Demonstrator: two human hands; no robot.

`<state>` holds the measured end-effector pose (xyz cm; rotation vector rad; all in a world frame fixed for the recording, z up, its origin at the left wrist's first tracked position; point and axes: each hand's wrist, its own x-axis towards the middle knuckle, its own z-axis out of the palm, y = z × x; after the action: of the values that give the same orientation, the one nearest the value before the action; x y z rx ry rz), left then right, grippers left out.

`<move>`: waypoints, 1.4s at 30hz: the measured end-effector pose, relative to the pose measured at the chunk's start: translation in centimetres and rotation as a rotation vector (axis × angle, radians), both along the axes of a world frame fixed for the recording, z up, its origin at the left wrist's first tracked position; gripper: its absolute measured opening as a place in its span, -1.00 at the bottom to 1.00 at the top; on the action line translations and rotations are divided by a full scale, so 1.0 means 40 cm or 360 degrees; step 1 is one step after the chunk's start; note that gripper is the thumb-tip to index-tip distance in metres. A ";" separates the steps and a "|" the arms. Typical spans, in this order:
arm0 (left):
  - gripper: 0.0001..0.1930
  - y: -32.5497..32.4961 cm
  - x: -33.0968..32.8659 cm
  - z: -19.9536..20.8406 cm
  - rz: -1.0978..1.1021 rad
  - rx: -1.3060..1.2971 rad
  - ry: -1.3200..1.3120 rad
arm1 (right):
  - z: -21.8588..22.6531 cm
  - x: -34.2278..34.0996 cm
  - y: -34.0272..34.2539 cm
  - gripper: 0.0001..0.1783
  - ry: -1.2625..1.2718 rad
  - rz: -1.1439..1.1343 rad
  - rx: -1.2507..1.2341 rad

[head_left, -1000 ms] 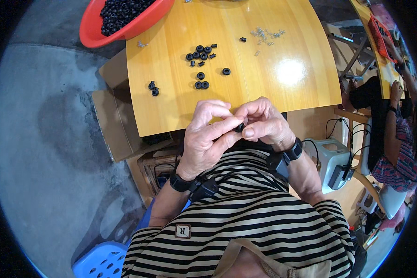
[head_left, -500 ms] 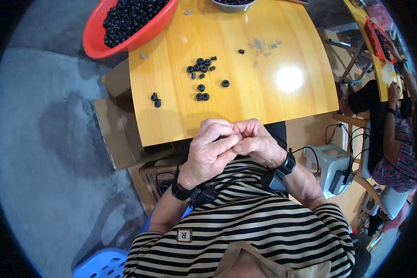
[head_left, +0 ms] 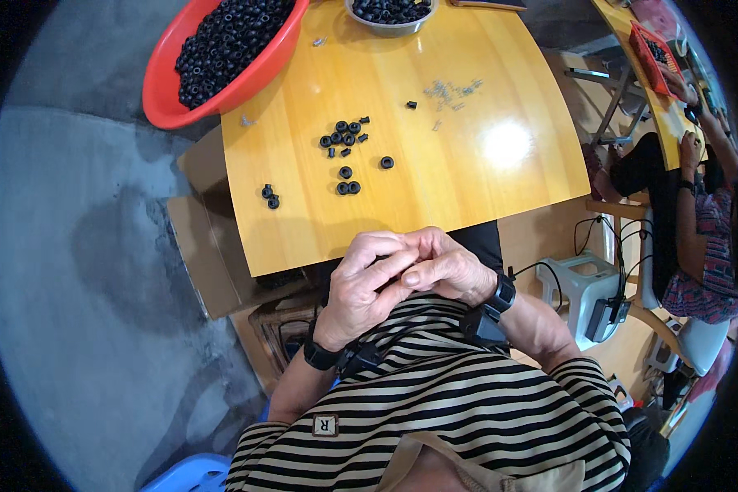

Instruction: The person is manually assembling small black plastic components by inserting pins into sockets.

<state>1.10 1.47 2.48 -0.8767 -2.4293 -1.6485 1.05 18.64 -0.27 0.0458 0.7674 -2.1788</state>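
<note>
My left hand [head_left: 367, 277] and my right hand [head_left: 445, 266] meet at the near edge of the yellow table [head_left: 435, 184]. Both are closed, fingertips pressed together; whatever they pinch is hidden behind the fingers. Beyond them on the tabletop lies a loose cluster of small black rubber rings and plugs [head_left: 342, 138]. Closer to me sit a few black rings [head_left: 347, 188], with a single ring [head_left: 387, 162] to their right. Two black pieces [head_left: 271, 197] rest near the left edge. Small clear pieces [head_left: 449, 94] are scattered at the far right, beside one black plug [head_left: 411, 105].
A red basin [head_left: 160, 90] heaped with black rings stands at the far left, and a grey bowl [head_left: 385, 29] of black parts at the back. Cardboard boxes [head_left: 201, 254] are left of the table. At right are a white stool [head_left: 586, 287], cables and another person at a table.
The view has tilted slightly, so the tabletop things sit lower and a bit left, showing more of the grey bowl. My hands stay together, fingers slightly shifted.
</note>
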 end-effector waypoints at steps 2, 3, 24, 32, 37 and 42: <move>-0.65 -0.004 0.001 -0.010 0.0022 -0.0013 -0.0021 | 0.000 0.007 -0.005 -0.79 0.0026 -0.0042 -0.0002; -0.65 -0.005 0.003 -0.013 0.0018 -0.0012 -0.0019 | 0.000 0.012 -0.006 -0.78 0.0053 -0.0080 -0.0002; -0.69 -0.014 -0.002 -0.020 0.0126 -0.0016 -0.0246 | -0.029 0.005 -0.004 -0.80 -0.0096 -0.0077 -0.0134; -0.69 -0.030 -0.002 -0.006 -0.0096 0.0171 -0.0235 | -0.012 -0.004 0.004 -0.82 -0.0230 0.0230 -0.0364; -0.68 -0.033 -0.001 0.005 -0.0175 0.0128 -0.0154 | -0.014 0.000 0.007 -0.81 -0.0079 0.0238 -0.0285; -0.68 -0.033 0.009 0.020 -0.0152 0.0109 -0.0072 | 0.047 0.012 -0.008 -0.82 -0.0201 0.0138 -0.0125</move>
<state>1.45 0.17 3.27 -0.9695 -2.3787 -1.7914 1.53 18.33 1.62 0.1071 0.6016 -2.1000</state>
